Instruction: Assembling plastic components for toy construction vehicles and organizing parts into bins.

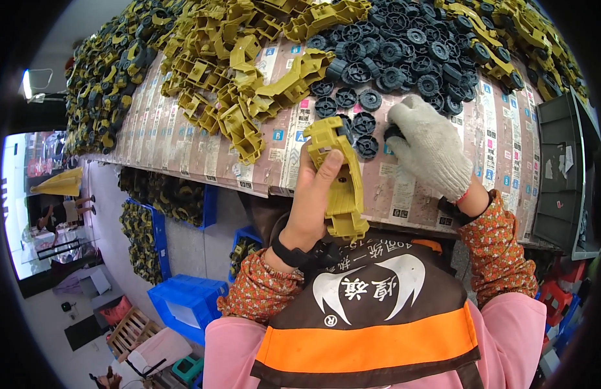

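Note:
My bare left hand (311, 198) grips a yellow plastic toy-vehicle body (346, 198), held upright above the table's near edge with the thumb across it. A dark wheel seems to sit at the far end of this body. My right hand (430, 144), in a pale knitted glove, is closed on a dark plastic wheel (393, 133), which is partly hidden by the fingers. Several loose wheels (365, 123) lie between my hands, in front of a big pile of dark wheels (404, 48).
Loose yellow bodies (229, 78) are heaped on the left of the tape-covered table (384, 188). Bodies with wheels fitted (112, 84) pile up at the far left and far right. A grey crate (563, 172) stands at the right edge; a blue crate (187, 301) is at lower left.

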Motion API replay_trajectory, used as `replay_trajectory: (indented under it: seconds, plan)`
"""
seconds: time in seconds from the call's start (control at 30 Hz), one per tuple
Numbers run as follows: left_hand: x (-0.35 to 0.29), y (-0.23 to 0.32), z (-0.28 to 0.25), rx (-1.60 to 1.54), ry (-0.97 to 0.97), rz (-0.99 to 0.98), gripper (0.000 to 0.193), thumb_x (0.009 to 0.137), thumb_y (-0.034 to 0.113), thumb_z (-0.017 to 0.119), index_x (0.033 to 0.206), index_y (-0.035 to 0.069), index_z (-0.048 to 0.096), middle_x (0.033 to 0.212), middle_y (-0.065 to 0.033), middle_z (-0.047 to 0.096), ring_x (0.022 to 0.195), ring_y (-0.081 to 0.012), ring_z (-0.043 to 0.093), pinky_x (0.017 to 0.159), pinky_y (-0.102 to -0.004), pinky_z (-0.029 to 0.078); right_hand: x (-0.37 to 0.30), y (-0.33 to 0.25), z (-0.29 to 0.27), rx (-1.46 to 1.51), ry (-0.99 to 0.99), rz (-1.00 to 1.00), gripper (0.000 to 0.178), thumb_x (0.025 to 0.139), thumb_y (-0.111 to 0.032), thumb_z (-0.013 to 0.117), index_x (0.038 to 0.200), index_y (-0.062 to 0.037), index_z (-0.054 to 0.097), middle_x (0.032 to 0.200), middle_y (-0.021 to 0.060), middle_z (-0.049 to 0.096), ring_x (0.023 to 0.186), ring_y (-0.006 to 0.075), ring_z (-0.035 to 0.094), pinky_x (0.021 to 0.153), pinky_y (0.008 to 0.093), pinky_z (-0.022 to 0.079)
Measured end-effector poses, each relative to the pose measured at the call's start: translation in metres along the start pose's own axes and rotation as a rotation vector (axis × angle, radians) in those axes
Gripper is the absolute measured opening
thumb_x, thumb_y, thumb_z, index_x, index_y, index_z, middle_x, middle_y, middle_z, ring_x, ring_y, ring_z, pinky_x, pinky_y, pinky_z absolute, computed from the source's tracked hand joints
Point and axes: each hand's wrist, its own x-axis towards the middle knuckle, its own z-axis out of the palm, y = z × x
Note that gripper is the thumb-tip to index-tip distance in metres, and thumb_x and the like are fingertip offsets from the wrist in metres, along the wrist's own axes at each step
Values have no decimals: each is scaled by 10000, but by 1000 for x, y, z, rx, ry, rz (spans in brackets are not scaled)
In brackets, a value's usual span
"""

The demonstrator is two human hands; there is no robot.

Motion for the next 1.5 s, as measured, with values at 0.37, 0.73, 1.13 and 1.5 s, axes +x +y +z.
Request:
replay_trajectory:
  seconds: [0.37,0.73,1.13,1.5]
  plan:
    - [9,-1,9,-130,11,102,366,1083,314,638,1348,117,479,1145,-36,623,954,-145,687,792,-328,630,-44,-61,-6,689,-73,316,208,963,-110,665,1154,-32,636,946,215,717,922,403,737,776,430,571]
    - [12,-6,10,-36,90,242,379,1059,255,689,1334,97,482,1145,-25,616,979,-120,656,832,-300,580,-59,-73,-5,632,-54,267,291,946,-39,655,1235,-24,631,973,245,719,921,451,725,768,473,574]
    - [6,-22,22,104,60,594,668,994,117,758,1508,78,332,1314,-53,580,1158,-146,608,1004,-311,508,-67,-77,-1,667,-53,215,395,863,46,544,1253,8,598,928,286,704,857,508,697,743,549,557]
    - [12,5,-4,659,-290,185,727,960,81,726,1532,109,276,1295,-128,530,1203,-202,573,1057,-363,481,-14,-46,-45,468,240,24,427,844,-7,670,1266,-68,664,1264,216,693,1099,389,709,885,439,586]
